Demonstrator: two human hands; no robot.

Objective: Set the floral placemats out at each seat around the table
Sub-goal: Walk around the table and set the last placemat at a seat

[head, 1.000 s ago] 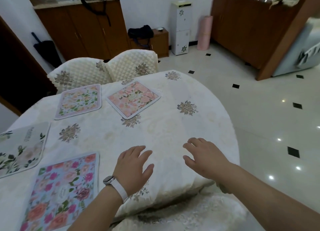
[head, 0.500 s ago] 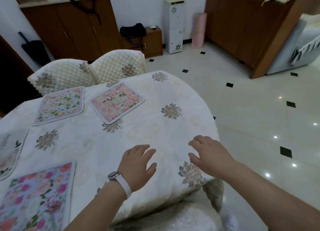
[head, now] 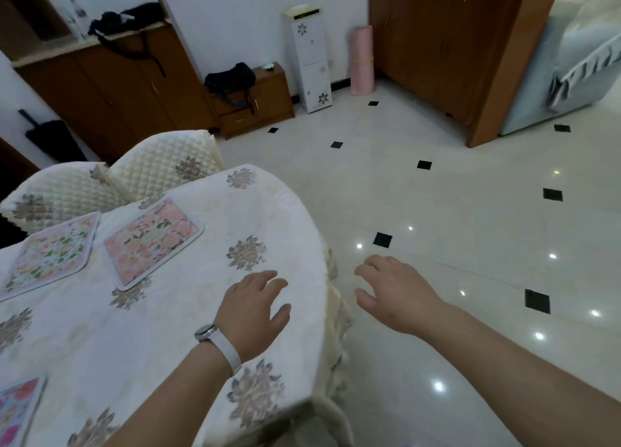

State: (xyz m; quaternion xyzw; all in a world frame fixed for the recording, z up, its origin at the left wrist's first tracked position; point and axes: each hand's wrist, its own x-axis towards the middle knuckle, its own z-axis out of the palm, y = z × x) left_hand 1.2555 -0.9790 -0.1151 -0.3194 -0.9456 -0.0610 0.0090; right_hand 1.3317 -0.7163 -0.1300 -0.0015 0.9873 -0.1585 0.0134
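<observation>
Placemats with flower prints lie on the table [head: 188, 312] at frame left: a pink one [head: 153, 241], a pale one [head: 50, 255], a blue corner [head: 16, 409]. Both hands, left [head: 253, 309] and right [head: 395, 295], hover empty with fingers spread, right of the mats.

The room is evenly and softly lit, with no hard shadows. On the glossy cream tiled floor [head: 470, 245], around and beyond the open right hand [head: 396, 295], small white spots of glare reflect lamps above. The picture is a little soft, and blurred at the far right edge. The wide lens bends the brown wooden cabinets [head: 447, 53] outward.
</observation>
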